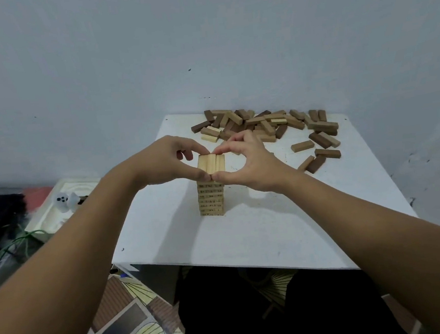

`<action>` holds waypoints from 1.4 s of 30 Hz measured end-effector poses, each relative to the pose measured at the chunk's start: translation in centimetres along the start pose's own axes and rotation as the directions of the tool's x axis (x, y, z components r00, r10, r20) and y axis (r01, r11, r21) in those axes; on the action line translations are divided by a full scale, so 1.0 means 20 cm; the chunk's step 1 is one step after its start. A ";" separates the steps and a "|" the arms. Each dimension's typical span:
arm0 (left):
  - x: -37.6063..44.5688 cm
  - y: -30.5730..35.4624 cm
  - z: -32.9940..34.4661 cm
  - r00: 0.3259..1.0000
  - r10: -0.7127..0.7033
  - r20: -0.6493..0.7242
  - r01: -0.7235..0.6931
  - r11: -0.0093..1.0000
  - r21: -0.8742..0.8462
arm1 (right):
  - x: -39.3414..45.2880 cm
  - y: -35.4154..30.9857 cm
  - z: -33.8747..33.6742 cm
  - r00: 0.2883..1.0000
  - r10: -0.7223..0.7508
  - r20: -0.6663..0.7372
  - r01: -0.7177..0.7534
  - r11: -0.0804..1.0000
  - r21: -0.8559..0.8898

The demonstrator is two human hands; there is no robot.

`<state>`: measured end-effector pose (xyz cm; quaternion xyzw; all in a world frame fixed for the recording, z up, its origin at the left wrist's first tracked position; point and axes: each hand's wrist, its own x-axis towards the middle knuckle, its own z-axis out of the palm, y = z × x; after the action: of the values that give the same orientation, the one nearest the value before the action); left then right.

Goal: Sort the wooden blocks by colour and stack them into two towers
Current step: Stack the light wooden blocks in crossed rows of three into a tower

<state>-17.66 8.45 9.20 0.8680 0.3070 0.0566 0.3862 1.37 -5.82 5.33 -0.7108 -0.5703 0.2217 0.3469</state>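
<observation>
The fingers (201,151) of the left hand (165,161) and the right hand (250,161) are curled and pinch the top row of blocks (211,163) on the pale tower (211,197); the thumbs meet at the near edge and the fingertips meet at the far edge; the tower stands upright near the middle of the white worktop (272,229); a loose pile of brown and pale blocks (266,126) lies at the far right side, well apart from the tower.
</observation>
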 end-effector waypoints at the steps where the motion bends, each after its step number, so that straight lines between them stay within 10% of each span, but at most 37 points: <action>1: 0.00 -0.01 0.00 1.000 0.001 0.004 -0.001 1.000 -0.011 | 0.00 0.00 0.00 1.000 0.005 0.005 -0.005 1.000 0.006; 42: -0.03 -0.13 0.04 0.996 -0.055 0.063 0.068 0.973 -0.219 | -0.03 0.03 0.02 0.998 0.039 0.058 -0.043 0.997 0.058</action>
<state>-19.05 8.96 6.88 0.8111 0.3146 0.0537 0.4902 1.35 -6.37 4.46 -0.7052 -0.5585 0.2657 0.3466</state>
